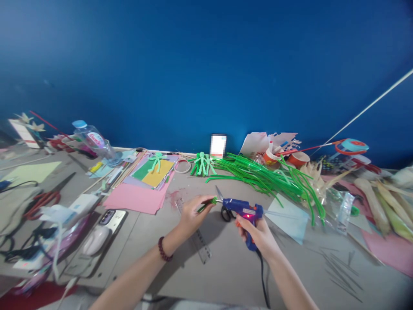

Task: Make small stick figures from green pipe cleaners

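Note:
In my right hand [253, 234] is a blue hot glue gun [238, 206], its red light glowing and its nozzle pointing left. My left hand [195, 213] pinches a small bundle of green pipe cleaners [206, 205], whose tip meets or nearly meets the nozzle; contact is hard to tell. Behind the nozzle lie black-handled scissors [226, 214], partly hidden by the gun. A clear ruler [201, 247] lies beneath my left wrist. Farther back, a light green pipe-cleaner figure [202, 164] stands near a large pile of green pipe cleaners [258, 174].
Pink paper [135, 198] and coloured sheets with another figure [156, 161] lie left. A phone [109, 217], a plastic bottle [95, 140] and red-handled scissors [41, 204] are farther left. On the right are light blue paper [290, 219], paper cups [298, 159] and dried husks [374, 202]. The gun's cord [263, 280] trails forward.

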`<state>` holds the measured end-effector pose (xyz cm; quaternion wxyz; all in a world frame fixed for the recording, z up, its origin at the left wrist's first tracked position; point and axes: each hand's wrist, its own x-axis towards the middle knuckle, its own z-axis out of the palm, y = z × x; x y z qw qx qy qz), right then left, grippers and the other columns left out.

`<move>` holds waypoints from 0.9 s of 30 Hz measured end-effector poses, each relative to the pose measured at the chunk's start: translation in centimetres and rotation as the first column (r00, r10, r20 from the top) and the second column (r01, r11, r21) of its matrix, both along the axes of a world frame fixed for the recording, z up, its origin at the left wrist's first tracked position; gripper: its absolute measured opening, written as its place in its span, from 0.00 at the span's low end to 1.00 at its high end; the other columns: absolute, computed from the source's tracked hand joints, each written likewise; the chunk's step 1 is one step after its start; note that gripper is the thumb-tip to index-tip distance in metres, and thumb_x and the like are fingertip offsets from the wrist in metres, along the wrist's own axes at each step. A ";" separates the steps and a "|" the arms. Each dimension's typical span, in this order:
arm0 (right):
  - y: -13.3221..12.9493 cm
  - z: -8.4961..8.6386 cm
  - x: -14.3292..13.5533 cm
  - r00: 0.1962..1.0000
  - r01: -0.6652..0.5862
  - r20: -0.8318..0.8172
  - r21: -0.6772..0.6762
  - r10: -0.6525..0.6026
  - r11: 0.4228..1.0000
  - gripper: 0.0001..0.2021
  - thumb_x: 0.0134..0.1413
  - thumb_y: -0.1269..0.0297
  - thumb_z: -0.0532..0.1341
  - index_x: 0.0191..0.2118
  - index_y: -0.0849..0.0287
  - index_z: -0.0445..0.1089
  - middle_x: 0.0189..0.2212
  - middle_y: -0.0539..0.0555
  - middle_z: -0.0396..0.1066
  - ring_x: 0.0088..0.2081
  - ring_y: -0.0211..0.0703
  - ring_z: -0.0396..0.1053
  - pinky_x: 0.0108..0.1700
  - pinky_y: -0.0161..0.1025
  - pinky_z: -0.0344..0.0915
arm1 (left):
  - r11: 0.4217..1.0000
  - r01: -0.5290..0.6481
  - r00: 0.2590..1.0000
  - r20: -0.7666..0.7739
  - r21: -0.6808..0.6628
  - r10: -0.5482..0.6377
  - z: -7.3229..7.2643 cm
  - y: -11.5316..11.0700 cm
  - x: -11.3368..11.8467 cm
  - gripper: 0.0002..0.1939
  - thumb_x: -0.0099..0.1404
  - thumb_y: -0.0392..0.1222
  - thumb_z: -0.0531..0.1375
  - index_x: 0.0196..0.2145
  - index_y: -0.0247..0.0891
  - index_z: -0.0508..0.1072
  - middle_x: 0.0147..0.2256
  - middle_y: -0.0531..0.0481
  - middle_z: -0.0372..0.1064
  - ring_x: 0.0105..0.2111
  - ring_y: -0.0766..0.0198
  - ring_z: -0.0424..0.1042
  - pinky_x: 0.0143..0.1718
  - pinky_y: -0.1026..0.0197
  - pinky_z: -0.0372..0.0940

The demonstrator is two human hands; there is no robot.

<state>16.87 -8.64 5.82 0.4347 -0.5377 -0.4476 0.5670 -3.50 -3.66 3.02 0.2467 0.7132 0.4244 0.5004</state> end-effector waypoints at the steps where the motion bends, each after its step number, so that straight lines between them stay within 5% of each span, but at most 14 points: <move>1: 0.0 0.0 0.0 1.000 -0.005 -0.002 -0.005 0.005 1.000 0.20 0.47 0.46 0.63 0.26 0.62 0.68 0.17 0.50 0.67 0.15 0.32 0.59 0.19 0.32 0.55 | 1.000 0.004 1.000 -0.004 0.004 -0.004 0.0 0.0 0.0 0.09 0.62 0.41 0.60 0.40 0.40 0.76 0.36 0.46 0.77 0.34 0.63 0.76 0.39 0.61 0.72; 27: -0.3 -0.4 -0.4 1.000 -0.024 -0.004 0.062 0.024 0.998 0.22 0.51 0.46 0.61 0.22 0.63 0.67 0.18 0.54 0.69 0.15 0.32 0.60 0.18 0.32 0.54 | 0.999 -0.026 0.995 0.096 -0.036 0.029 0.3 -0.2 0.4 0.08 0.60 0.41 0.62 0.37 0.39 0.77 0.35 0.47 0.78 0.32 0.62 0.77 0.38 0.61 0.73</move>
